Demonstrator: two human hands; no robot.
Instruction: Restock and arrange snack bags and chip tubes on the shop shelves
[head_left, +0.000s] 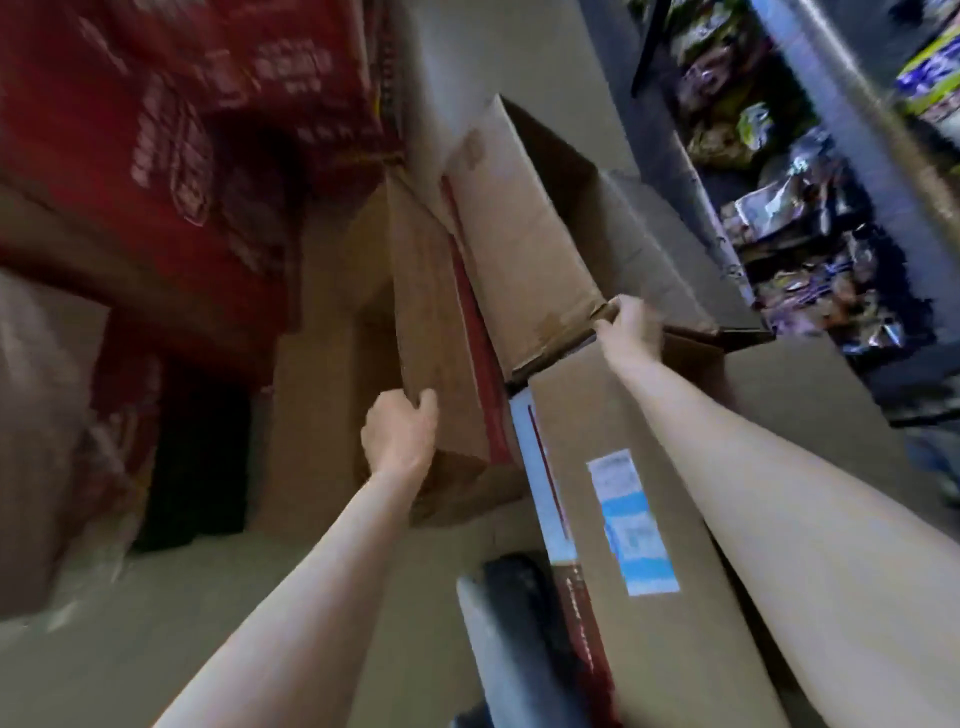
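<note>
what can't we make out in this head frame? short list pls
- Contents of the open carton: its raised flaps and walls hide the inside.
- Right hand fingers: wrapped behind the flap edge, motion-blurred.
- Left hand fingertips: curled round the carton corner.
- Snack bags on the shelves: too blurred to read.
- Label on the closed box: print blurred.
- Red cartons: cut by the frame edge.
</note>
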